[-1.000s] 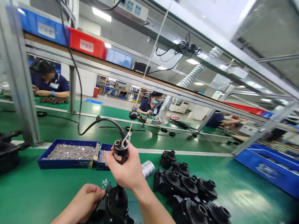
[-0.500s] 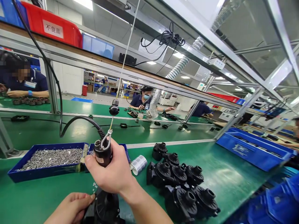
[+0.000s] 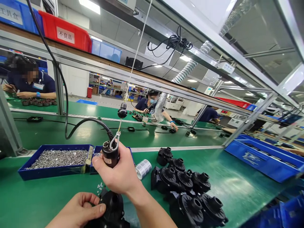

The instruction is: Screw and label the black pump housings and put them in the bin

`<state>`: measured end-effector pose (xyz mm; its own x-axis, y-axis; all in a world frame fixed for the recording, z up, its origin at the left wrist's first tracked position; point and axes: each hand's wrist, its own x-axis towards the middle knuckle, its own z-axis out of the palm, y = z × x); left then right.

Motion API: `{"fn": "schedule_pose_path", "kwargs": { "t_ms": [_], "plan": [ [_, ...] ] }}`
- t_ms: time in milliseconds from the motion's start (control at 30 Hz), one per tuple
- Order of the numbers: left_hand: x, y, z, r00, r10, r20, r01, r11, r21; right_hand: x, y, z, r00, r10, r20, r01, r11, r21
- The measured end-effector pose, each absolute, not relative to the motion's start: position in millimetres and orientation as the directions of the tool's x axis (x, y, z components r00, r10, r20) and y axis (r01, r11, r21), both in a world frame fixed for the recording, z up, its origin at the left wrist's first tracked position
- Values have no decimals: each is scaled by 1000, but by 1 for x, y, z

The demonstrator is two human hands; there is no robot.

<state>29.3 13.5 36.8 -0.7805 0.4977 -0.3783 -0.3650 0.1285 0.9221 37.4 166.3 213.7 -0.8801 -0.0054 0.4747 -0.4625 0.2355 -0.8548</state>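
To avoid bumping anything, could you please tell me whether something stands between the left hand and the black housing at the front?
Nothing visible does: the left hand touches the black housing directly. The small white rings lie farther back, and the right hand holds the corded tool above the housing.

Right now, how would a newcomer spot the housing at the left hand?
On the green bench, find the right hand gripping the black corded tool. Just below that hand, at the picture's bottom edge, is the black housing. It sits apart from the lookalike housings clustered to the right, and only it has the left hand holding its left side.
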Motion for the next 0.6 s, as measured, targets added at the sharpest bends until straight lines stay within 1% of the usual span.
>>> {"fn": "schedule_pose_path", "kwargs": {
  "t_ms": [67, 133, 233, 400, 500, 600],
  "plan": [
    [31, 17, 32, -796, 501, -340, -359, 62, 931, 37, 167, 212, -879, -9, 476, -466, 218, -857],
    [30, 18, 28, -804, 500, -323, -354, 35, 935, 36, 166, 210, -881, -4, 472, -464, 196, -864],
    [24, 15, 31, -793, 513, -328, -331, 89, 939, 35, 166, 208, -891, 16, 454, -447, 139, -883],
    [12, -1, 52, -765, 535, -358, -303, 191, 934, 31, 166, 206, -891, 77, 447, -446, 30, -895],
    [9, -8, 61, -735, 566, -375, -332, 183, 926, 29, 168, 206, -893, 111, 435, -438, 1, -899],
    [8, -10, 60, -710, 609, -353, -344, 138, 929, 28, 170, 205, -897, 107, 430, -434, -14, -901]
  ]
}}
